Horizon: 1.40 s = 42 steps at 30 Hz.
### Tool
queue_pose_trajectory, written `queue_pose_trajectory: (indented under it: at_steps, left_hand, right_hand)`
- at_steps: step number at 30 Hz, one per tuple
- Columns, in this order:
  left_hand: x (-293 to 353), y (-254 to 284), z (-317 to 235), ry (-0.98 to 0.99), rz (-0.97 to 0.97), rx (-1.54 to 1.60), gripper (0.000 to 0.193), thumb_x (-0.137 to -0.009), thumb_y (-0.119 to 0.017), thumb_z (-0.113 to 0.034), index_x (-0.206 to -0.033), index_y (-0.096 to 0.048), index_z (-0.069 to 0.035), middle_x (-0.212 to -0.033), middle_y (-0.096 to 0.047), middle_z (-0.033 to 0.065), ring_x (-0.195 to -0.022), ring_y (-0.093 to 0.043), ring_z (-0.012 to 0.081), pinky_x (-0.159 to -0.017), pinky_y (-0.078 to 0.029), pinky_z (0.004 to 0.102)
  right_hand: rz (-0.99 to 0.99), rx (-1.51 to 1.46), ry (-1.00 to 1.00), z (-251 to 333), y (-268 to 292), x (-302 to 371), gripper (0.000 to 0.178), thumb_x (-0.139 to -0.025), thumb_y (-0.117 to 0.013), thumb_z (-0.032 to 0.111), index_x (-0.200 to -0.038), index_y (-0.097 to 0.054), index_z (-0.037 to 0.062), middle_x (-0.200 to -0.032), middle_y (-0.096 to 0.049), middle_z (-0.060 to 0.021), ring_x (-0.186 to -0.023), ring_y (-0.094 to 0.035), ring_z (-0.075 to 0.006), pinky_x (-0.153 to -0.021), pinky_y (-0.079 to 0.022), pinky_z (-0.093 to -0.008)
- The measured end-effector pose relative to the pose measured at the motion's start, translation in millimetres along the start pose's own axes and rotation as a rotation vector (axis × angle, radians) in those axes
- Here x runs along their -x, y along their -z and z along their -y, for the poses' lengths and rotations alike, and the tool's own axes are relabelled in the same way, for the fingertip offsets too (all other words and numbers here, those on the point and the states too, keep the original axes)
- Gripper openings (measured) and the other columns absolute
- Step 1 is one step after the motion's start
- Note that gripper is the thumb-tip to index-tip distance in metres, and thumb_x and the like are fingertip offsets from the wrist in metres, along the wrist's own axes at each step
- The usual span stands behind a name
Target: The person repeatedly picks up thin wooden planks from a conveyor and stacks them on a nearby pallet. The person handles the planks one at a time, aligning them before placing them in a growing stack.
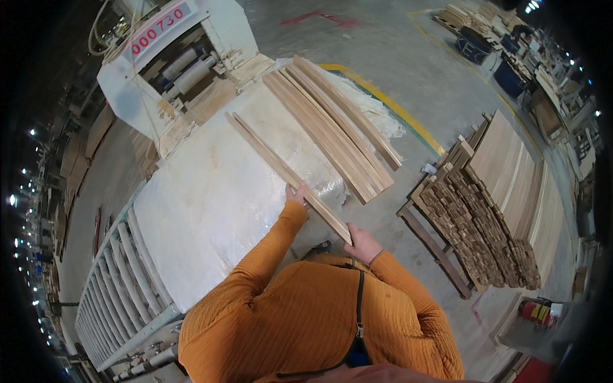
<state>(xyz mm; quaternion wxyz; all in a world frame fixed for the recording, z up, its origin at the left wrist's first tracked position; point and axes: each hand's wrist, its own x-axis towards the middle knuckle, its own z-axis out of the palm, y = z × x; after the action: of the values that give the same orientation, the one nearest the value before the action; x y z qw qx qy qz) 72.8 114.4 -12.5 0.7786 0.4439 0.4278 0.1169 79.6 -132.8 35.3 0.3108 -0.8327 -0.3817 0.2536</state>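
Observation:
A long, narrow wooden strip (268,155) runs slantwise in front of me, its far end over the pale plastic-covered table (191,191). My left hand (298,193) grips it partway along. At its near end, past the table's edge, my right hand (363,244) is closed around it. Beside this strip, to the right, a row of similar wooden strips (325,131) lies side by side on the table, their near ends jutting past its edge. One more strip (373,137) lies slightly apart on the row's right side.
A white machine (239,38) with metal rollers stands beyond the table. At left is a roller conveyor (121,274). To the right, a tall stack of wooden strips (504,172) rests on a wooden stand (434,252). A red fire extinguisher (536,313) is at lower right.

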Motion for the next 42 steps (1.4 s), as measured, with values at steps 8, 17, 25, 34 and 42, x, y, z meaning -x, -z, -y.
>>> queue_pose_trajectory:
  at_steps: [8,17,25,34,42]
  left_hand:
    - [-106,-41,-34,-0.167,0.161,-0.056,0.083,-0.080,-0.063,-0.042,-0.140,-0.020,-0.005,-0.118,-0.051,0.0176,-0.084,-0.059,0.0255,-0.060,-0.050,0.0363]
    - [-185,-58,-32,-0.123,0.177,-0.489,0.063,-0.080,-0.064,-0.029,-0.124,-0.035,0.005,-0.094,-0.055,0.0193,-0.075,-0.058,0.0238,-0.058,-0.055,0.0368]
    - [-168,-56,-48,-0.047,0.286,-0.256,0.045,-0.086,-0.057,-0.025,-0.110,-0.036,0.007,-0.090,-0.053,0.0175,-0.071,-0.060,0.0259,-0.061,-0.056,0.0384]
    - [-172,-53,-38,-0.083,0.339,-0.328,0.036,-0.092,-0.049,-0.026,-0.110,-0.035,0.003,-0.093,-0.051,0.0147,-0.071,-0.058,0.0235,-0.060,-0.054,0.0367]
    - [-177,-49,-40,-0.148,0.329,-0.444,0.045,-0.093,-0.048,-0.027,-0.123,-0.033,0.004,-0.097,-0.055,0.0134,-0.071,-0.060,0.0201,-0.058,-0.051,0.0306]
  right_hand:
    - [-0.213,0.291,-0.087,13,27,-72,0.044,-0.073,-0.063,0.020,-0.110,-0.046,0.0034,-0.104,-0.056,-0.0204,-0.101,-0.053,-0.0350,-0.079,-0.042,-0.0471]
    - [-1.089,-0.312,-0.280,-55,5,-89,0.052,-0.079,-0.060,0.031,-0.124,-0.045,0.0093,-0.134,-0.039,-0.0105,-0.125,-0.034,-0.0295,-0.099,-0.028,-0.0467]
    - [-1.382,-1.638,-0.676,-75,-23,-133,0.072,-0.088,-0.036,0.058,-0.135,-0.035,0.0035,-0.136,-0.040,-0.0128,-0.123,-0.040,-0.0264,-0.102,-0.030,-0.0350]
    - [-0.999,-1.850,-0.473,-97,0,-125,0.064,-0.084,-0.045,0.057,-0.125,-0.047,0.0082,-0.121,-0.053,-0.0089,-0.111,-0.048,-0.0212,-0.093,-0.037,-0.0367]
    - [-0.858,-1.553,-0.826,-105,29,-114,0.057,-0.077,-0.057,0.055,-0.117,-0.052,0.0162,-0.113,-0.055,-0.0018,-0.103,-0.048,-0.0183,-0.085,-0.036,-0.0364]
